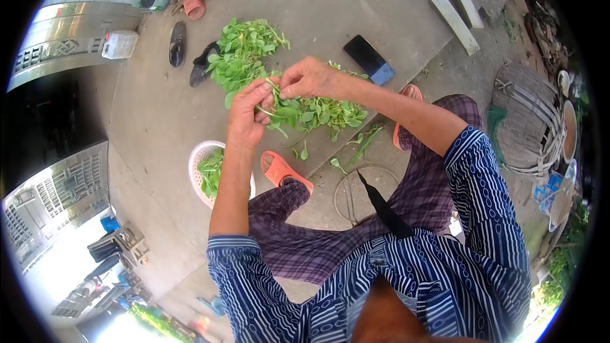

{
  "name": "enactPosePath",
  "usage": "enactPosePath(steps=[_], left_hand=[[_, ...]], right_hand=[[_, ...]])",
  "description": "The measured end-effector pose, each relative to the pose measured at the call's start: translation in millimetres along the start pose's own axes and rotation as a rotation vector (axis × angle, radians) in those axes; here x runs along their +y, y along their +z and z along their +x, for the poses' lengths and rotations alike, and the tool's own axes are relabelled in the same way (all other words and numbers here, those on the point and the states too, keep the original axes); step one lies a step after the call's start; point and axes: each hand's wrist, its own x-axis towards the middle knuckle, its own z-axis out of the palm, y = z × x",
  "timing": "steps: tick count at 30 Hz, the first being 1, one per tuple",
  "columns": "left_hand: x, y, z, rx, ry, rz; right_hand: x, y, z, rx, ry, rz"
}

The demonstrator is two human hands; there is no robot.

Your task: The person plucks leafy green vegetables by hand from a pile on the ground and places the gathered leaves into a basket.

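Both hands meet over a pile of leafy greens (pixel 244 47) on the concrete. My left hand (pixel 249 114) is closed around a green leafy stem (pixel 272 86), whose leaves hang below the fingers. Thumb and forefinger of my right hand (pixel 309 79) are pinched together at that same stem, close to the left fingertips. More greens (pixel 333 114) spread under and right of the right wrist. Below the left forearm stands a white plastic basket (pixel 198 181) with some leaves in it, partly hidden by the arm.
A phone (pixel 365 54) lies beyond the right forearm. Dark shoes (pixel 178 44) and a white jug (pixel 119 45) are at the left. Orange slippers (pixel 283 171) are on my feet. Pale planks (pixel 455 22) and a woven basket (pixel 524 108) sit at the right.
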Motion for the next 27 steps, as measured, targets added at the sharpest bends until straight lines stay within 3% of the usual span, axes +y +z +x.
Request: enactPosePath(steps=[2, 6, 8, 12, 15, 17, 18, 20, 21, 23, 24, 25, 26, 27], left_hand=[[0.5, 0.5, -0.6, 0.024, 0.0, 0.019], [1.9, 3.1, -0.9, 0.104, -0.019, 0.117], [2.4, 4.9, -1.5, 0.115, -0.013, 0.142], [-0.1, 3.4, -0.7, 0.104, -0.025, 0.171], [-3.0, 4.2, 0.5, 0.085, -0.048, 0.07], [-4.2, 5.5, 0.6, 0.067, -0.041, 0.034], [-4.7, 5.3, 0.7, 0.05, -0.033, -0.002], [-6.9, -5.4, 3.8, 0.04, -0.009, -0.089], [-6.2, -8.8, 3.9, 0.032, 0.015, -0.176], [-5.7, -15.0, 3.4, 0.045, 0.024, -0.194], [-5.1, -16.8, 2.6, 0.054, 0.025, -0.216], [-4.8, -17.1, 2.2, 0.059, 0.028, -0.219], [-4.7, -15.8, 2.4, 0.1, 0.044, -0.216], [-4.8, -14.6, 3.0, 0.139, 0.06, -0.211]], right_hand=[[-7.2, -3.8, -3.0, 0.026, 0.102, -0.074], [-12.6, -6.3, -4.8, 0.017, 0.107, -0.116], [-5.5, -8.9, -0.6, 0.018, -0.035, -0.289], [-10.4, -9.4, -2.3, -0.016, -0.034, -0.328], [-15.7, -4.4, -6.5, -0.039, 0.111, -0.148], [-14.7, -1.8, -6.5, 0.015, 0.235, 0.195], [-7.1, -4.3, -3.8, 0.015, 0.233, 0.195], [12.6, -12.5, 1.5, 0.093, 0.258, 0.573], [6.9, -13.8, -1.2, 0.086, 0.255, 0.571], [-5.4, -14.9, -5.0, 0.168, 0.307, 0.237], [2.9, -10.4, -1.2, 0.233, 0.239, -0.162], [16.4, -6.4, -1.1, 0.226, 0.239, -0.163], [30.9, -3.9, -3.6, 0.367, -0.006, -0.663], [29.3, -2.7, -4.3, 0.413, -0.144, -0.906]])
